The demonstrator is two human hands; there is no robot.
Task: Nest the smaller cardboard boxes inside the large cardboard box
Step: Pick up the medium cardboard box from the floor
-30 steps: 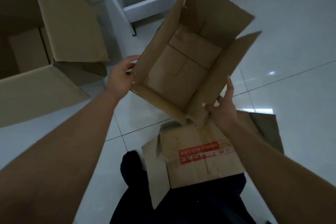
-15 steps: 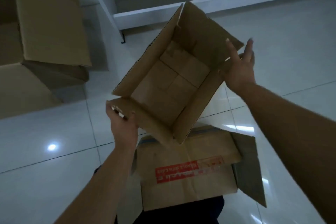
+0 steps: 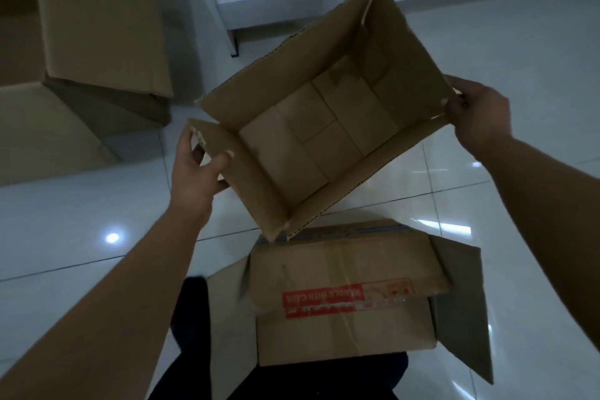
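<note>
I hold an open, empty small cardboard box (image 3: 324, 127) in the air above the floor, its mouth facing me. My left hand (image 3: 198, 169) grips its near-left flap. At the far-right corner my right hand (image 3: 477, 117) pinches the box's edge. Below it, on the floor near my legs, lies another small box (image 3: 344, 295) with a red label, its flaps partly folded over the top. The large cardboard box (image 3: 84, 42) stands at the upper left with a tall flap raised; its inside is mostly out of view.
The floor is glossy white tile (image 3: 519, 42) with light reflections. A white shelf or table frame (image 3: 292, 0) stands at the back, behind the held box. My dark trouser legs (image 3: 188, 318) are at the bottom centre.
The held box has turned and spread wider. My right hand went from the near corner to the far-right corner and closed on it; my left hand moved to the near-left flap.
</note>
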